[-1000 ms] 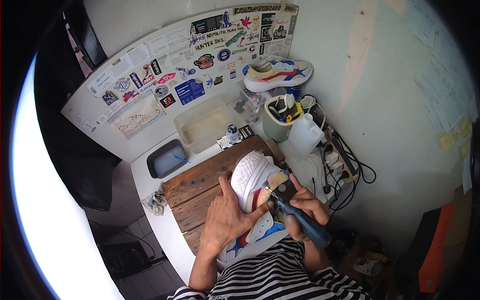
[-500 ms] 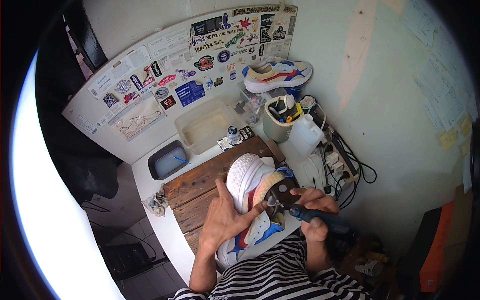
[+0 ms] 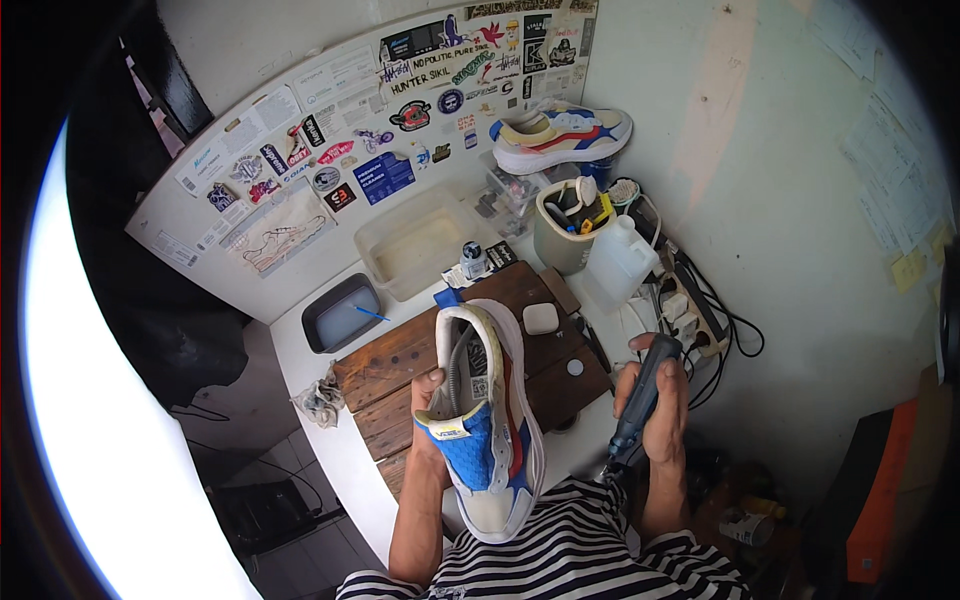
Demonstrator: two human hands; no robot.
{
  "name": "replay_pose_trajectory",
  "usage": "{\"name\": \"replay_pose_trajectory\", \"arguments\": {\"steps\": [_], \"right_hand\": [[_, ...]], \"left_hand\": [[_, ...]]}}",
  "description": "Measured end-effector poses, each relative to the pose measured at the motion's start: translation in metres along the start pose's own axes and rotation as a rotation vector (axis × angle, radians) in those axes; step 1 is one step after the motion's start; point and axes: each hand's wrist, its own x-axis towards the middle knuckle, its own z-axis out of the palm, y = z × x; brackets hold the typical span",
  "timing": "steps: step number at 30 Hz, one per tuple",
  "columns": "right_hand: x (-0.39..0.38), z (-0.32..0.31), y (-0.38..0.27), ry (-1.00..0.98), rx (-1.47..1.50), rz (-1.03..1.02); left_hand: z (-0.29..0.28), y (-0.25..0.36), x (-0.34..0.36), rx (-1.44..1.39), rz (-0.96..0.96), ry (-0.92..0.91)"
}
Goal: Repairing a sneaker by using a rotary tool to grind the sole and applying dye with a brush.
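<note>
My left hand (image 3: 427,462) grips a multicoloured sneaker (image 3: 503,450) from its left side, with the fingers partly hidden behind it. The shoe is raised over the near part of the wooden board, its opening facing up and its toe toward me. It has a blue tongue, cream toe, red and blue side panels and a white sole; no laces show. My right hand (image 3: 664,415) is wrapped round a dark blue-grey handheld rotary tool (image 3: 646,392). The tool's tip points down toward my striped shirt, apart from the shoe.
A wooden board (image 3: 385,412) lies on the white table. Behind it are a dark tray (image 3: 308,325) of liquid, a clear tub (image 3: 366,240), a small bottle (image 3: 472,262), a tool cup (image 3: 558,245) and a white jug (image 3: 618,265). Another sneaker (image 3: 560,150) rests farther back. Cables and a power strip (image 3: 705,300) lie right.
The sneaker has been turned from its side, sole left, to opening-up and lifted toward me. My right hand has drawn the rotary tool away to the right, tip now downward.
</note>
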Motion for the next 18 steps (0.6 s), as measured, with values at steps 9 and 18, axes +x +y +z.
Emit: {"name": "replay_pose_trajectory", "arguments": {"steps": [9, 18], "right_hand": [[0.005, 0.022, 0.002, -0.17, 0.277, 0.178], [0.002, 0.017, 0.01, -0.2, 0.152, 0.178]], "left_hand": [[-0.028, -0.012, -0.009, -0.082, 0.359, -0.202], [-0.044, -0.024, 0.006, -0.065, 0.321, -0.079]]}}
